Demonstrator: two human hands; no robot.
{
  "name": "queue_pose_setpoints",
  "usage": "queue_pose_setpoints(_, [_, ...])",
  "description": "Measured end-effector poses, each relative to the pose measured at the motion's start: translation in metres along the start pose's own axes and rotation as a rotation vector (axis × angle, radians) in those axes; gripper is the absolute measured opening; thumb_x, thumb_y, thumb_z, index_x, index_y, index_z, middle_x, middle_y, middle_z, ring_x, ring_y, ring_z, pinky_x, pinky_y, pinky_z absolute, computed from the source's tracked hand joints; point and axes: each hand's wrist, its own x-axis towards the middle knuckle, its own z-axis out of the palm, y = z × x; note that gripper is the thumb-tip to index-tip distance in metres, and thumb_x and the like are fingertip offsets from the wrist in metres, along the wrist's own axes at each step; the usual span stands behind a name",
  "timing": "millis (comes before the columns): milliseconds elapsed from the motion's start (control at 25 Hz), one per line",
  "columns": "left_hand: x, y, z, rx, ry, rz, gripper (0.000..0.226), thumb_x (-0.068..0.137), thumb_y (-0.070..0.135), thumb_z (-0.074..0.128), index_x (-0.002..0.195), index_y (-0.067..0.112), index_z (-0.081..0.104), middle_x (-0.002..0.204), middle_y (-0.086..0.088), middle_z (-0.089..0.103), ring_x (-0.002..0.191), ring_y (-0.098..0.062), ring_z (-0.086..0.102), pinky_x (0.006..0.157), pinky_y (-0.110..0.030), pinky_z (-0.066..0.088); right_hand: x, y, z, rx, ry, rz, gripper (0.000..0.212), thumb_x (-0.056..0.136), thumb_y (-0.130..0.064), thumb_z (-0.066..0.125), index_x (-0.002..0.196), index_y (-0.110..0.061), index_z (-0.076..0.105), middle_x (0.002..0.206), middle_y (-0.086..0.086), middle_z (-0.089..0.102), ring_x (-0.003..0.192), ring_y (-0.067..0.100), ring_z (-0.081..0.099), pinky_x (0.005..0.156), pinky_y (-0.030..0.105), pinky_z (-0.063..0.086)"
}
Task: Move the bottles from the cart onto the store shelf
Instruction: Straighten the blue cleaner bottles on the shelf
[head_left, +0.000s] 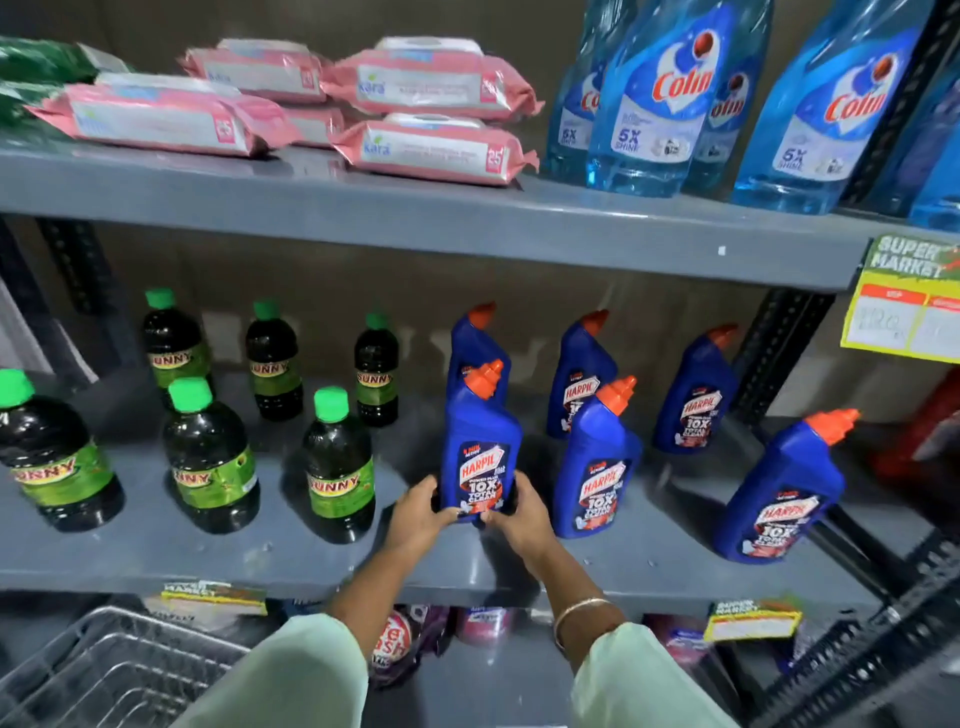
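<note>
A blue Harpic bottle (480, 441) with an orange cap stands upright on the grey middle shelf (208, 561). Both hands grip its base: my left hand (418, 512) on its left side, my right hand (519, 517) on its right. Several more blue Harpic bottles (597, 457) stand behind and to the right. Several dark Sunny bottles (340, 467) with green caps fill the left half of the same shelf. The wire cart (104, 670) shows at the bottom left, with no bottles visible in it.
The upper shelf (467, 218) carries pink wipe packs (431, 150) and blue Colin bottles (654, 98). A yellow price tag (909, 301) hangs at the right. A black slotted upright (774, 353) bounds the shelf's right end. More goods sit on the shelf below.
</note>
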Motion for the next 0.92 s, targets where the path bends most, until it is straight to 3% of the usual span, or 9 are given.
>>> queue_pose_setpoints(80, [-0.011, 0.003, -0.002, -0.002, -0.032, 0.011, 0.043, 0.072, 0.014, 0.074, 0.109, 0.003, 0.057, 0.114, -0.015, 0.067, 0.104, -0.030, 0.062, 0.091, -0.043, 0.050, -0.010, 0.004, -0.004, -0.049, 0.067, -0.001, 0.050, 0.073, 0.005, 0.068, 0.119, -0.004, 0.049, 0.110, 0.010, 0.063, 0.099, 0.019, 0.056, 0.093, 0.036, 0.049])
queue_pose_setpoints(280, [-0.027, 0.013, -0.009, 0.018, -0.110, 0.035, 0.041, 0.076, 0.006, 0.069, 0.114, 0.000, 0.056, 0.119, -0.016, 0.065, 0.109, -0.027, 0.060, 0.083, -0.027, 0.041, -0.032, 0.002, -0.005, -0.068, 0.124, -0.026, 0.051, 0.069, 0.002, 0.074, 0.115, -0.002, 0.052, 0.108, 0.014, 0.066, 0.094, 0.019, 0.058, 0.089, 0.037, 0.051])
queue_pose_setpoints(560, [-0.027, 0.009, -0.009, -0.002, -0.130, 0.015, 0.043, 0.074, 0.010, 0.072, 0.114, 0.006, 0.056, 0.119, -0.015, 0.066, 0.106, -0.028, 0.061, 0.091, -0.036, 0.048, -0.034, 0.003, -0.005, -0.051, 0.112, 0.016, 0.047, 0.069, 0.004, 0.074, 0.110, 0.001, 0.052, 0.099, 0.007, 0.063, 0.092, 0.020, 0.059, 0.088, 0.037, 0.053])
queue_pose_setpoints(640, [-0.035, 0.011, -0.008, -0.011, -0.061, 0.024, 0.046, 0.071, 0.013, 0.074, 0.112, 0.006, 0.052, 0.118, -0.014, 0.064, 0.105, -0.027, 0.059, 0.090, -0.040, 0.050, -0.040, 0.004, -0.007, -0.059, 0.139, 0.030, 0.031, 0.072, 0.011, 0.066, 0.098, -0.002, 0.054, 0.095, 0.008, 0.061, 0.091, 0.023, 0.060, 0.082, 0.030, 0.054])
queue_pose_setpoints(680, [-0.044, 0.011, -0.005, 0.010, 0.040, 0.053, 0.048, 0.071, 0.015, 0.075, 0.110, 0.006, 0.049, 0.117, -0.013, 0.060, 0.105, -0.027, 0.056, 0.090, -0.041, 0.049, -0.041, 0.006, -0.009, -0.076, 0.189, 0.036, 0.023, 0.076, 0.013, 0.059, 0.088, -0.006, 0.054, 0.091, 0.009, 0.061, 0.090, 0.027, 0.062, 0.079, 0.028, 0.054])
queue_pose_setpoints(760, [-0.070, 0.012, 0.007, 0.100, 0.158, 0.204, 0.046, 0.075, 0.018, 0.072, 0.110, 0.004, 0.046, 0.116, -0.014, 0.050, 0.106, -0.027, 0.050, 0.092, -0.041, 0.045, -0.043, 0.015, -0.020, -0.055, 0.325, 0.083, 0.031, 0.081, 0.010, 0.047, 0.067, -0.017, 0.051, 0.083, 0.012, 0.062, 0.090, 0.035, 0.065, 0.081, 0.040, 0.055])
queue_pose_setpoints(840, [-0.093, 0.020, 0.030, 0.173, 0.010, 0.329, 0.039, 0.081, 0.019, 0.064, 0.112, 0.003, 0.046, 0.117, -0.014, 0.047, 0.109, -0.028, 0.048, 0.097, -0.040, 0.042, -0.044, 0.022, -0.037, -0.018, 0.487, 0.165, 0.038, 0.082, 0.005, 0.045, 0.058, -0.023, 0.045, 0.078, 0.014, 0.061, 0.085, 0.037, 0.065, 0.080, 0.047, 0.054])
queue_pose_setpoints(920, [-0.096, 0.037, 0.059, 0.138, -0.111, 0.343, 0.037, 0.083, 0.016, 0.061, 0.115, 0.004, 0.046, 0.120, -0.013, 0.047, 0.113, -0.027, 0.049, 0.099, -0.038, 0.040, -0.043, 0.026, -0.062, -0.003, 0.615, 0.198, 0.030, 0.081, 0.008, 0.045, 0.065, -0.017, 0.046, 0.082, 0.014, 0.058, 0.080, 0.030, 0.058, 0.077, 0.039, 0.050])
